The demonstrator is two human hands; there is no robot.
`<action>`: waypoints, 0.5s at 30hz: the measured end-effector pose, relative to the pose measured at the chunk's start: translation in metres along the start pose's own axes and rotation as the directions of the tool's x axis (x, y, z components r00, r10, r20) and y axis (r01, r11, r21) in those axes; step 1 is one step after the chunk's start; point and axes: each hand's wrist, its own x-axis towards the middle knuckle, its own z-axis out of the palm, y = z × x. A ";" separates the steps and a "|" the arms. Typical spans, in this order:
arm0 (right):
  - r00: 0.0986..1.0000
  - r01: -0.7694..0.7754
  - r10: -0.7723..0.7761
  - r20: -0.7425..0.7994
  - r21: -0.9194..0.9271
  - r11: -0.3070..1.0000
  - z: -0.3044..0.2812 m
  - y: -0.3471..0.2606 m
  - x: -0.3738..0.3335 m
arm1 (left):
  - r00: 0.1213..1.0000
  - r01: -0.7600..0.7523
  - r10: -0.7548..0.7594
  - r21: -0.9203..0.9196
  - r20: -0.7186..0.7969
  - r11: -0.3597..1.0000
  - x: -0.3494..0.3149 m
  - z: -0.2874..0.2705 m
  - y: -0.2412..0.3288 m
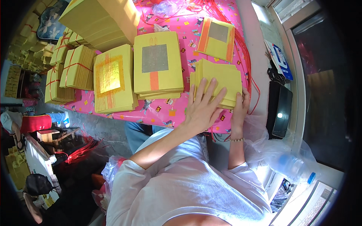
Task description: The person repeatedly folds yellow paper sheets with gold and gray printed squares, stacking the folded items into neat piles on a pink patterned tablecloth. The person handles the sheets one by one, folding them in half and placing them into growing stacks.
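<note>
A stack of plain yellow paper sheets, its edges slightly uneven, lies at the right front of the pink table. My left hand rests flat across its near left part, fingers spread. At the near right corner, my right hand, with a beaded bracelet, grips the stack's edge with bent fingers. Just behind lies a yellow sheet stack with a grey square and orange bands. To the left are a thicker stack with a grey square and one with a shiny gold square.
Tied yellow paper bundles and a tall yellow pile fill the table's left. Red cords hang along its right edge. A plastic bottle and a dark phone-like device are by the window. Another person is at lower left.
</note>
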 end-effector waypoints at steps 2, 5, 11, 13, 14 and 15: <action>0.996 0.080 -0.084 -0.033 -0.114 0.990 0.004 0.001 -0.002 | 1.000 0.023 -0.023 0.035 0.008 0.999 -0.008 0.005 -0.003; 0.988 0.138 -0.146 -0.039 -0.173 0.975 0.012 -0.003 -0.008 | 1.000 0.021 -0.022 -0.015 -0.021 1.000 -0.021 0.029 -0.019; 0.991 0.125 -0.131 -0.023 -0.171 0.977 0.010 0.002 -0.005 | 0.993 0.043 -0.053 -0.095 -0.101 0.995 -0.023 0.036 -0.017; 0.994 0.106 -0.109 -0.017 -0.139 0.985 0.008 0.001 -0.002 | 0.988 0.065 -0.081 -0.120 -0.134 0.991 -0.023 0.033 -0.013; 0.995 0.090 -0.093 -0.024 -0.113 0.990 0.008 0.003 -0.002 | 0.984 0.082 -0.100 -0.124 -0.145 0.989 -0.024 0.031 -0.010; 0.997 0.074 -0.076 -0.027 -0.084 0.994 0.010 0.001 -0.002 | 0.980 0.103 -0.122 -0.126 -0.157 0.987 -0.025 0.028 -0.008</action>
